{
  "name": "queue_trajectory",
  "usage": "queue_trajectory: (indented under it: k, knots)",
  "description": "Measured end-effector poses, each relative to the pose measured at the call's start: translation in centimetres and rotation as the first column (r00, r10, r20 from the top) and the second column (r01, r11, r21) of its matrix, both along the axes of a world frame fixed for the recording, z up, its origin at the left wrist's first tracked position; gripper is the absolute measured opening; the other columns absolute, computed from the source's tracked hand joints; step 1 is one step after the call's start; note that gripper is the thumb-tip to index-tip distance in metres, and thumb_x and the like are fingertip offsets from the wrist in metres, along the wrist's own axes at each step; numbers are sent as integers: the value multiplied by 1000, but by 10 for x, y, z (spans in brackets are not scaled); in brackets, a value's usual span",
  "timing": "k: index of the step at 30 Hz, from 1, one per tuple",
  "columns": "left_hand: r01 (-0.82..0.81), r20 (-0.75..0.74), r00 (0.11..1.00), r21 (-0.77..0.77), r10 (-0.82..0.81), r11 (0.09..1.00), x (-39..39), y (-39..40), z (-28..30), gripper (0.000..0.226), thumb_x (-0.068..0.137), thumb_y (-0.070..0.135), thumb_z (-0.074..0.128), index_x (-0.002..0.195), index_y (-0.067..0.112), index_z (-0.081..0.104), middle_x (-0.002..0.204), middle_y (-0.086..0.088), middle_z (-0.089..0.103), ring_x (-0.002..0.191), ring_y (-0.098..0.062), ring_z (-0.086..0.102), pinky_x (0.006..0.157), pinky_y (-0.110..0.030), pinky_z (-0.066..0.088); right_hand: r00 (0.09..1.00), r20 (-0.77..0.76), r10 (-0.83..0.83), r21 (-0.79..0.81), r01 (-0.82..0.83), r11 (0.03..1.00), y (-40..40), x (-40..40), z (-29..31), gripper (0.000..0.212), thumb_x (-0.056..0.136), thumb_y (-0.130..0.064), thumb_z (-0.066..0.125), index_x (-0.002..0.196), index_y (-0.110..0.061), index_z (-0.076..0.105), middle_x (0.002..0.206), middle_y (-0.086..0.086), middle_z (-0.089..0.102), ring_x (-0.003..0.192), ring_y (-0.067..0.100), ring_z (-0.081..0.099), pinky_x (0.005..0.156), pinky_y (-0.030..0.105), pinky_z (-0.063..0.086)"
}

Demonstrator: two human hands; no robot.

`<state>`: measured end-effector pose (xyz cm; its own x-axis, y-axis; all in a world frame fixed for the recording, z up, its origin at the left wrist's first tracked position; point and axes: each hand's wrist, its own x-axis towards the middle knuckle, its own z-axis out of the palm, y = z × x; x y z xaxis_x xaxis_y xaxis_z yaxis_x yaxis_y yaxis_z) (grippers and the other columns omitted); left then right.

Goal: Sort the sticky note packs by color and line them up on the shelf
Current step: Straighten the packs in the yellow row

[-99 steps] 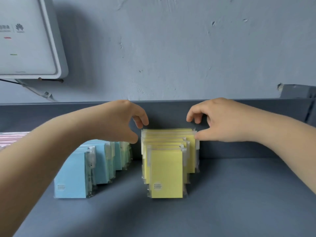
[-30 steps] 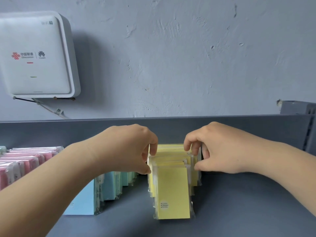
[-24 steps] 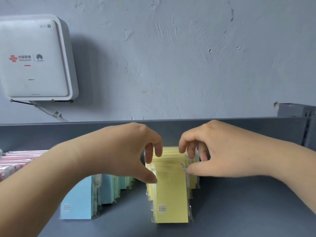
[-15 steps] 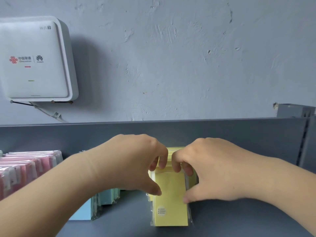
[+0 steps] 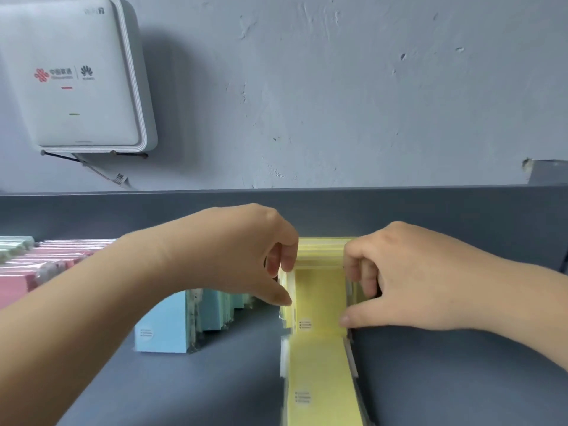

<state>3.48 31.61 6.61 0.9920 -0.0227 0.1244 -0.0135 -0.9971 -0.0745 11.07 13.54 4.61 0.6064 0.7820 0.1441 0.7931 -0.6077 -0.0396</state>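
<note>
Yellow packs (image 5: 319, 296) stood upright in a row on shelf (image 5: 461, 364), row's long axis running from back wall toward camera, faces toward camera; front pack blurred. Flanked both sides: left hand (image 5: 246, 256) pinching left edge, right hand (image 5: 415, 278) pinching right edge, equally near. Blue packs (image 5: 172, 324) just left.

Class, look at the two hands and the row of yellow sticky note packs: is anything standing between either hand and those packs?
Nothing visible does. The left hand and right hand both already grip the yellow packs from either side. The blue packs stand apart to the left, outside the hands.
</note>
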Motion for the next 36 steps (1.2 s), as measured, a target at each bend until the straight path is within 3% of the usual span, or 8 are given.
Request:
queue_trajectory:
  k: [5,10,14,18,23,27,31,36]
  knots:
    - [-22,-61,998,-277,6,961,-20,0,-24,22,69,48,69,79,32,58,77,19,63,62,8,52,55,-4,38,965,-264,6,32,2,999,-15,2,-19,43,58,-67,69,84,-35,56,82,-18,65,63,-11,57,57,12,46]
    - [-98,-140,989,-329,54,939,-42,-1,-60,31,70,57,62,89,35,52,74,50,45,62,9,49,58,-7,38,935,-353,16,26,-8,1000,-22,-4,-30,48,54,-70,67,87,-37,57,81,-18,63,63,-15,53,55,8,43]
    - [-109,-128,990,-442,58,890,-47,-2,-78,56,58,69,62,105,41,53,85,29,52,74,10,49,64,-6,38,917,-397,38,13,-36,999,-21,-12,-40,65,46,-77,63,98,-39,58,80,-24,58,60,-14,51,51,8,39]
    - [-81,-123,992,-528,19,846,-44,-2,-83,81,40,83,60,109,40,60,91,31,50,76,7,50,63,-7,37,926,-376,28,-30,-43,999,-19,-17,-45,72,48,-74,68,110,-40,55,84,-17,52,59,-5,49,57,15,42]
    - [-57,-34,998,-639,46,767,-43,-4,-89,75,32,75,71,96,38,58,81,30,55,64,4,48,57,-9,39,921,-390,13,-22,-23,1000,-17,-18,-43,61,45,-68,76,89,-37,49,75,-17,47,58,-7,46,51,13,36]
    - [71,166,985,-632,46,772,-36,-2,-92,64,42,68,71,97,41,50,95,24,51,68,-6,48,57,-8,39,966,-258,-9,78,30,997,-15,-19,-39,65,49,-65,77,93,-38,36,73,-21,43,64,-9,45,50,15,32]
    - [181,376,922,-625,90,759,-24,-5,-95,48,58,34,84,94,36,51,90,25,49,70,-1,48,61,-5,37,1000,-23,-4,180,8,984,-10,-19,-41,54,73,-53,65,95,-42,17,77,-18,40,68,2,44,60,17,36]
    - [234,487,855,-670,179,705,-12,-8,-103,58,66,11,81,101,40,46,96,18,49,87,0,48,72,-7,41,1000,-17,-15,283,19,959,-6,-9,-44,56,80,-47,59,91,-46,5,83,-24,40,68,2,48,59,15,36]
